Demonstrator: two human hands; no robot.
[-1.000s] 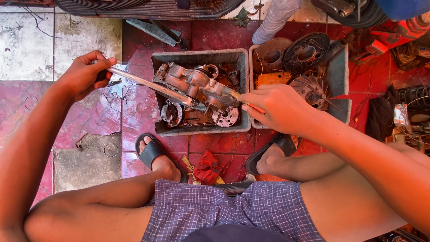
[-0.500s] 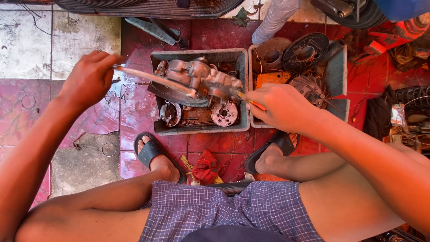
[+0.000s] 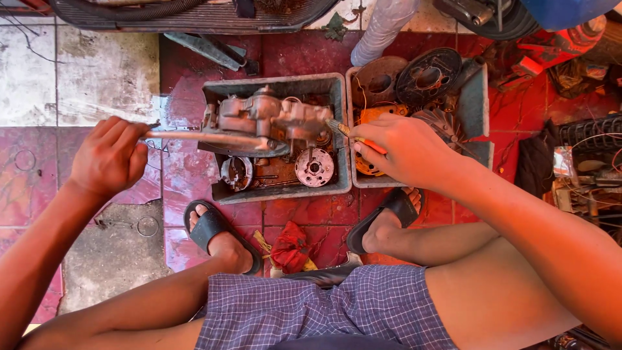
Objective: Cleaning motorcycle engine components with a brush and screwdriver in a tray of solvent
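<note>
- Floor (image 3: pixel 103 78): I'm seeing red and grey tiles, wet-looking near the trays; the person is sitting over it in sandals.
- Left grey tray (image 3: pixel 278 191): it's holding loose round parts, and the metal engine casing (image 3: pixel 269 120) is sitting up across its top half.
- Right grey tray (image 3: pixel 476 104): it's carrying dark discs and a finned wheel, just beside the left tray.
- Left hand (image 3: pixel 110 155): it's clamping shut on a long metal rod (image 3: pixel 194 137) that's running right, into the casing's underside.
- Right hand (image 3: pixel 405 149): it's pinching shut on a small orange-handled tool (image 3: pixel 353 135), with the tip touching the casing's right end.
- Red rag (image 3: pixel 290 247): it's lying on the floor between the feet.
- Progress, my read: I'm judging the casing as mid-work. It's already out and stripped of several parts, now lying in the trays, and both tools are engaging it. I can't tell whether it's coming apart or getting cleaned.
</note>
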